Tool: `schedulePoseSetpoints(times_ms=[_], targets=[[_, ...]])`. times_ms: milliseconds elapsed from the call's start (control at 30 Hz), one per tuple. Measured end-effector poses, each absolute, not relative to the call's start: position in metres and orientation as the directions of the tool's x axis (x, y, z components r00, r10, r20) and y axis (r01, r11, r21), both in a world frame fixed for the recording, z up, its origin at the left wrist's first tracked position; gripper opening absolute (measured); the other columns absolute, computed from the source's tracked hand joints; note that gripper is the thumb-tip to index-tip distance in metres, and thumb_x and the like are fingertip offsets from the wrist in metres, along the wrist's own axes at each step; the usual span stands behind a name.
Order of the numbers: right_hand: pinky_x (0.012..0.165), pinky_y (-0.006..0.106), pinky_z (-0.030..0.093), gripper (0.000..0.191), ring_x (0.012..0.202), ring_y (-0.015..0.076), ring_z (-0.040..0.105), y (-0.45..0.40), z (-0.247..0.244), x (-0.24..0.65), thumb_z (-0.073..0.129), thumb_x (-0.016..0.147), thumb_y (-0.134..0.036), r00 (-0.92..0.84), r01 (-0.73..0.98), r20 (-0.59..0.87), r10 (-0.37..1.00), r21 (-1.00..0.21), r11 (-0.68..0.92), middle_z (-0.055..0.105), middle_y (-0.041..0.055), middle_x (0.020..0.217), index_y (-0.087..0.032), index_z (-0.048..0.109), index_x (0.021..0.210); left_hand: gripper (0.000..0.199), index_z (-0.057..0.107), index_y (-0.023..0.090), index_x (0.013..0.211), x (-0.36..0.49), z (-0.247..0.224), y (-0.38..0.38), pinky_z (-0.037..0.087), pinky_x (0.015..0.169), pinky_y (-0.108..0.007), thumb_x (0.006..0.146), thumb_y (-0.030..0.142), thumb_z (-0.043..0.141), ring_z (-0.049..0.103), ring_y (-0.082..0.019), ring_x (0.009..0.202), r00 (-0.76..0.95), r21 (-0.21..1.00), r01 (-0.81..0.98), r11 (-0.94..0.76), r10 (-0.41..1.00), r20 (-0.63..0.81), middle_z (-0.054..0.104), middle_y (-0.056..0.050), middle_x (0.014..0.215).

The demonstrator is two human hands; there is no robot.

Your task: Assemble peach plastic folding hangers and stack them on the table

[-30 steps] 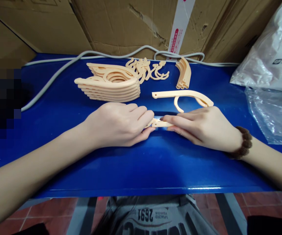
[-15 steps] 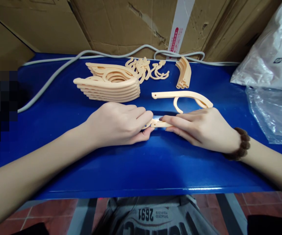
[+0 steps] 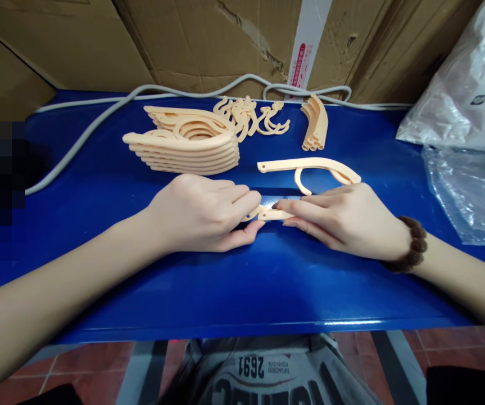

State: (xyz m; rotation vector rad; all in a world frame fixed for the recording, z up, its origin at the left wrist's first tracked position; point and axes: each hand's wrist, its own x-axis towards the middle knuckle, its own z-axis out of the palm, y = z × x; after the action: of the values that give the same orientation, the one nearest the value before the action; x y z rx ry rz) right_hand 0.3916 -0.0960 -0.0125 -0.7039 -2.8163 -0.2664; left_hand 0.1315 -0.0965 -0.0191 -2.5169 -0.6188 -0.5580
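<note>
In the head view, my left hand (image 3: pixel 211 216) pinches a piece (image 3: pixel 252 214) and my right hand (image 3: pixel 339 219) grasps a bar (image 3: pixel 273 215), between the desk's (image 3: pixel 242 292) front and back edges; whether piece and bar touch, I cannot tell. A curved strip (image 3: pixel 305 163) lies just behind my right hand; a hanger stack (image 3: pixel 187 147) and hooks (image 3: pixel 245 120) lie nearer the back edge.

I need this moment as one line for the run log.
left hand: holds cream piece | right hand: pinches cream bar | beyond: loose curved piece, stacked pieces | surface: blue table

Left fingers (image 3: pixel 247 203) and right fingers (image 3: pixel 309 211) pinch, forearms (image 3: pixel 99 259) angled inward.
</note>
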Motion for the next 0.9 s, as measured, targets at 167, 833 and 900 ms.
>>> schedulePoseSetpoints(times_ms=[167,833,900], targets=[[0.053,0.028,0.032,0.036,0.064,0.0131,0.067,-0.0965,-0.0124,0.3915,0.04,0.109,-0.035,-0.859,0.484,0.264,0.439,0.139,0.864,0.077,0.0008,0.085,-0.02,0.069,0.124,0.032,0.054,0.02,0.069,0.1314,-0.0201,-0.098,0.024,0.044,-0.03,0.095,0.039,0.055,0.053,-0.013,0.047,0.797,-0.275,0.535,-0.799,0.369,0.479,0.056,0.001,0.055],[0.053,0.029,0.033,0.039,0.065,0.0139,0.07,-0.0917,-0.0109,0.3943,0.037,0.11,-0.036,-0.861,0.475,0.251,0.443,0.084,0.876,0.079,0.0025,0.088,-0.019,0.068,0.125,0.027,0.048,0.021,0.071,0.1328,-0.0232,-0.1008,0.026,0.044,-0.029,0.095,0.033,0.052,0.055,-0.014,0.047,0.791,-0.159,0.529,-0.834,0.417,0.447,0.057,0.004,0.057],[0.054,0.028,0.035,0.038,0.067,0.0133,0.07,-0.0918,-0.0106,0.3942,0.039,0.109,-0.036,-0.859,0.479,0.247,0.448,0.08,0.874,0.079,0.0025,0.091,-0.02,0.068,0.127,0.028,0.046,0.022,0.07,0.1323,-0.023,-0.1004,0.025,0.044,-0.029,0.095,0.033,0.052,0.054,-0.013,0.046,0.793,-0.15,0.522,-0.839,0.414,0.447,0.055,0.004,0.056]])
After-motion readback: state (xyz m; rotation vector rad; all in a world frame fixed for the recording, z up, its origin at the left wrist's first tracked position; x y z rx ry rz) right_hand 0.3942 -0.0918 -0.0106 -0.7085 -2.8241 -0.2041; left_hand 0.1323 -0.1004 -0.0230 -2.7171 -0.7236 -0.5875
